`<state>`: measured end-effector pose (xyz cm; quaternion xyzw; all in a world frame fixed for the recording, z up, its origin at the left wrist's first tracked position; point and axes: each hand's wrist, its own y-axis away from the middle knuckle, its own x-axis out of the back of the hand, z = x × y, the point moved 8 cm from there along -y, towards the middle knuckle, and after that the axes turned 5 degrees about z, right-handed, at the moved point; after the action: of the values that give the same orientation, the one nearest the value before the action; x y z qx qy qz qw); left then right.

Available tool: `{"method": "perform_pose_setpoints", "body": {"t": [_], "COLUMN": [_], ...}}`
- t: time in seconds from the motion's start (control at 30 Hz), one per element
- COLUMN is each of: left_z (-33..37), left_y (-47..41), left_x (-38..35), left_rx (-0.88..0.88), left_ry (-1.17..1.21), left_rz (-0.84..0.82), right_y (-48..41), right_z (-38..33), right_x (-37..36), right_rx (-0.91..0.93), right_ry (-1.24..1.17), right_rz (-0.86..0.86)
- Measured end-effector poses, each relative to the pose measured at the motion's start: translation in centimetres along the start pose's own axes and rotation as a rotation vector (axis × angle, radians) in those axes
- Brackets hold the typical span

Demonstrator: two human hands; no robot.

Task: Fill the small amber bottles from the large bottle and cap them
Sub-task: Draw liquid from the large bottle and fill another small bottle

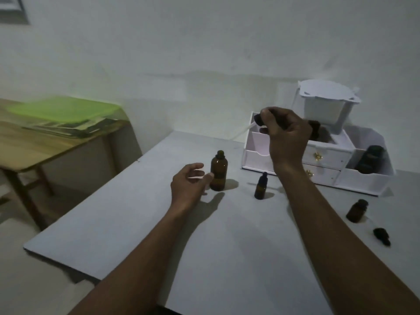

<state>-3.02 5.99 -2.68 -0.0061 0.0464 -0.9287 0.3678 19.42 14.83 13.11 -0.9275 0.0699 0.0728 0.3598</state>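
Note:
The large amber bottle (219,171) stands uncapped on the grey table (141,226). My left hand (189,187) hovers just left of it, fingers apart, thumb close to its side. My right hand (285,130) is raised above the table and grips a black dropper cap (259,119) whose glass pipette points down to the left. A small amber bottle (261,186) with a black dropper cap stands between my arms. Another small amber bottle (356,211) stands uncapped to the right, with a loose black dropper cap (382,235) lying in front of it.
A white drawer organiser (327,160) stands at the back right, holding a dark bottle (369,159) in its right compartment. A wooden side table (34,144) with green folders (66,112) stands to the left, across a gap.

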Motion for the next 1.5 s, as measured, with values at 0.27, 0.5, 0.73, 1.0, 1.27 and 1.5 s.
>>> {"method": "perform_pose_setpoints", "body": {"t": [0.27, 0.5, 0.73, 1.0, 1.27, 1.5], "left_z": [1.0, 0.0, -0.2, 0.0, 0.0, 0.4], "left_y": [-1.6, -1.6, -1.5, -1.4, -1.2, -0.9], "left_x": [-2.3, -3.6, -3.6, -3.3, -3.4, -3.3], "left_rx": [-0.141, -0.074, -0.041, -0.055, -0.04, -0.045], "left_ry": [-0.105, -0.069, -0.073, -0.043, -0.066, -0.079], "left_rz": [-0.147, -0.237, -0.235, -0.236, -0.246, -0.246], "right_y": [0.6, 1.5, 2.9, 4.8, 5.1, 5.0], "right_z": [1.6, 1.4, 2.8, 5.7, 6.6, 6.5], "right_x": [-2.0, -4.1, -6.6, -7.1, -7.0, -7.1], "right_rx": [-0.019, 0.029, 0.024, -0.034, -0.045, -0.053], "right_ry": [0.075, 0.126, 0.22, 0.349, 0.387, 0.359], "right_rz": [-0.073, -0.182, -0.291, -0.372, -0.342, -0.315]}}
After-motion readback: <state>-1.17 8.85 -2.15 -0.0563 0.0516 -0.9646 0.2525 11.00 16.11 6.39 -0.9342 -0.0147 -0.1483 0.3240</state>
